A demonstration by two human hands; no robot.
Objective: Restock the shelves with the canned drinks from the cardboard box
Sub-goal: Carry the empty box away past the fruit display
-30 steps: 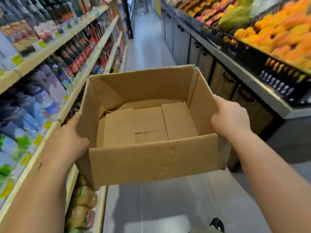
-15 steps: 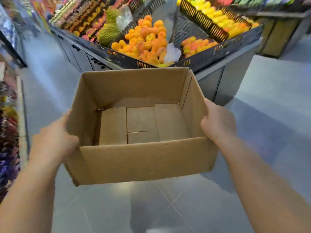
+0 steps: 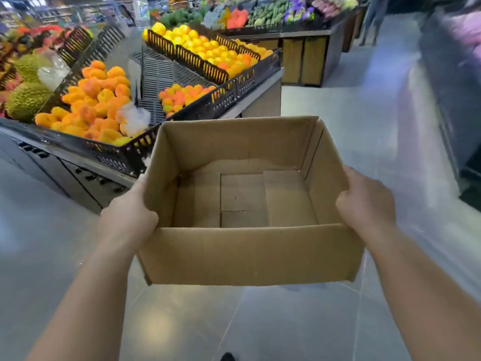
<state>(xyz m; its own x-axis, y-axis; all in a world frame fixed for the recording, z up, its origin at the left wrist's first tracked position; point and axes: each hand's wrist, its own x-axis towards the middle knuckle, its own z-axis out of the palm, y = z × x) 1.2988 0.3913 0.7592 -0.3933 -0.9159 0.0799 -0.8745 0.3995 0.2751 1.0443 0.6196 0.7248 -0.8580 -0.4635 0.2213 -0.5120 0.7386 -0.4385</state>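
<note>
One cardboard box (image 3: 250, 256): held between hands
Left hand (image 3: 127, 217): gripping left wall
Right hand (image 3: 367, 204): gripping right wall

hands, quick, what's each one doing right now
Left hand: closed, gripping the left wall of the empty cardboard box.
Right hand: closed, gripping the box's right wall.

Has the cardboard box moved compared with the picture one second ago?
Yes. The cardboard box swung right: the fruit stand, once on its right, now lies behind its left side.
</note>
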